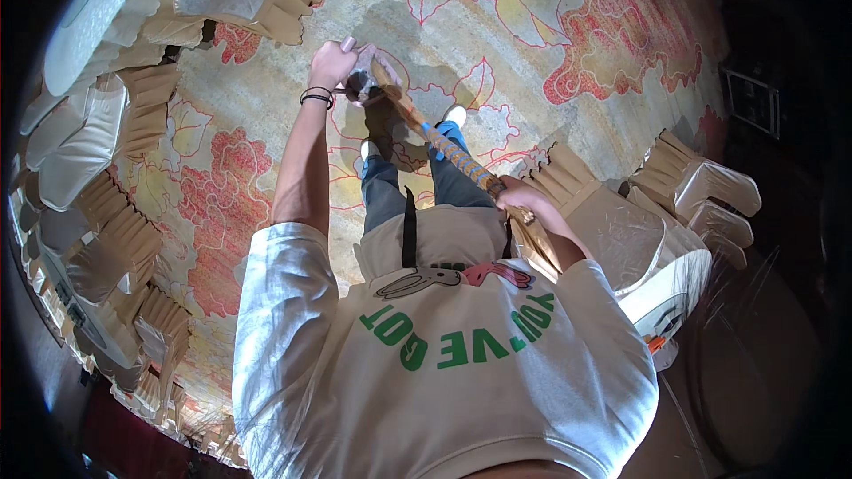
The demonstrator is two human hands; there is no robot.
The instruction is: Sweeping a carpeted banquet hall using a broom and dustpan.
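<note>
My left hand (333,66) is closed around a short pale pink handle (348,44) at the upper middle. Just beside it is a pale pink, dark-centred object (365,83), perhaps a dustpan or scoop; its shape is partly hidden. My right hand (526,198) grips a long tan shaft wrapped in blue bands (459,158), perhaps a broom. The shaft runs diagonally up to the pink object and overlaps it. Past my right hand, a paler part (532,239) of it flares out beside my forearm.
Patterned carpet (413,0) with red and yellow flowers lies under my feet. Chairs in tan pleated covers (86,140) line the left side. More covered chairs (612,233) stand close by on the right. A dark framed case (752,103) is at the far right.
</note>
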